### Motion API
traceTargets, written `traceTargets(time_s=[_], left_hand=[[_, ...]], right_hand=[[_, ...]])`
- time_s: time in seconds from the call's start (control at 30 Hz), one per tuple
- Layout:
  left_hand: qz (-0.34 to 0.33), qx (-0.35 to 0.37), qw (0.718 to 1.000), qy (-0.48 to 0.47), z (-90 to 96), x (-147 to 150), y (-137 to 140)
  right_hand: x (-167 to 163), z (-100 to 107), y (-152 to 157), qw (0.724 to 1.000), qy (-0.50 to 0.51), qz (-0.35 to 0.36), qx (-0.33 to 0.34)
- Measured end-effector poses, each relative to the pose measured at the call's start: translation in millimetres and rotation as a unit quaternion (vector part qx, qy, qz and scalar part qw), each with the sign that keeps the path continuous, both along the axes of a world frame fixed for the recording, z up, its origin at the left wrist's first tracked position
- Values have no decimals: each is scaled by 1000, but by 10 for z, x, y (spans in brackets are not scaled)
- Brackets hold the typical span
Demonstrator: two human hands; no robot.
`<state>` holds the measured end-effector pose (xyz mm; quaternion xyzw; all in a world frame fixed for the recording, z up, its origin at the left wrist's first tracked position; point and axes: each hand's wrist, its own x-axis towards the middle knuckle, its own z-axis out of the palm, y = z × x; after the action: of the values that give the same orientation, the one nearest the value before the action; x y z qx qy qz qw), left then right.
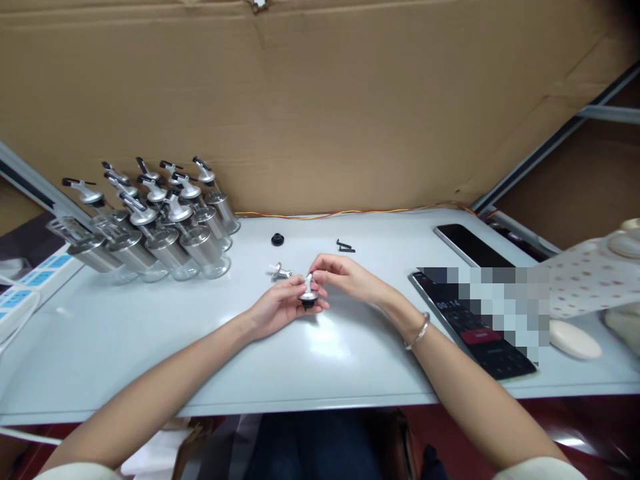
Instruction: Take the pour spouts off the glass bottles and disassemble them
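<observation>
White glossy table point(150, 347), clear glass bottles with steel sleeves point(203, 247) at 10 o'clock. Left hand point(275, 310) half curled, holding the silver pourer with black stopper base point(309, 297); right hand point(350, 277) nearly pinched shut at the spout tip, can't tell if it's gripping. Best practice, my read: left keeps the base steady, right works lightly, spout in line. Pourer sits at left's 2-3 o'clock, right's 8. From it: loose silver pourer point(283, 273) at 10, round black rubber-looking stopper point(277, 239) at 11, thin black strips point(346, 247) at 1.
</observation>
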<state>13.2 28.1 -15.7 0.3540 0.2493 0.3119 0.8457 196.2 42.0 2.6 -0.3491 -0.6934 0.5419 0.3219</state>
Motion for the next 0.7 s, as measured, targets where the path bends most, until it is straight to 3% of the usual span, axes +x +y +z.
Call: traceTargets(time_s=[0.13, 0.37, 0.53, 0.7], left_hand=[[-17, 8, 1000, 14, -8, -3, 9], [-31, 12, 999, 14, -16, -23, 25], [-42, 12, 999, 16, -23, -16, 26], [-32, 13, 999, 9, -10, -5, 17]], right_hand=[[-46, -30, -49, 999, -12, 44, -6], [-55, 18, -95, 999, -8, 48, 1], [-100, 80, -140, 999, -34, 21, 6], [-119, 37, -123, 993, -85, -33, 78]])
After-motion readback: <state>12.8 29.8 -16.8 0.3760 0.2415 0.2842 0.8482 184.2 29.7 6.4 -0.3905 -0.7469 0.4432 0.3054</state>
